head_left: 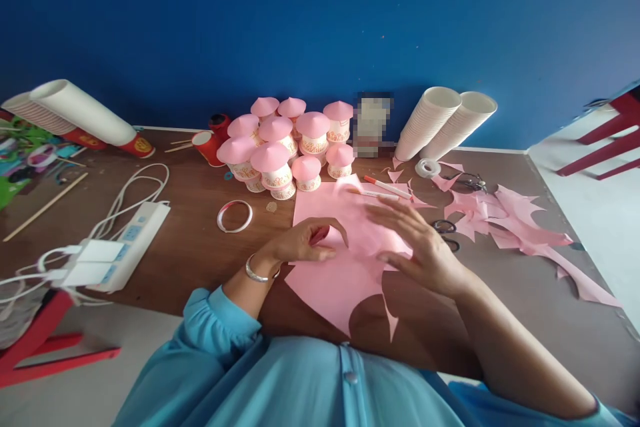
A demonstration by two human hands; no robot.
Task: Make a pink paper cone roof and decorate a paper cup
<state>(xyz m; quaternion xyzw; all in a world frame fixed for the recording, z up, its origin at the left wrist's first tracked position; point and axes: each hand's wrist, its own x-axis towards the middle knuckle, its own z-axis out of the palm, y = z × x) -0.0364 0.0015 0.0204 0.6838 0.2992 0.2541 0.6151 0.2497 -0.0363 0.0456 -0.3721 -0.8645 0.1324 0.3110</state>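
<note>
In the head view, we see a blurred pink paper piece (367, 233) over the pink sheets (335, 287) on the desk (195, 267), right of our left hand (303, 240) and left of our right hand (430, 250). The right seems nearer; blur hides any long axis. Our left grip curves with a gap, our right spreads loosely; whether either touches the piece, we cannot tell.
</note>
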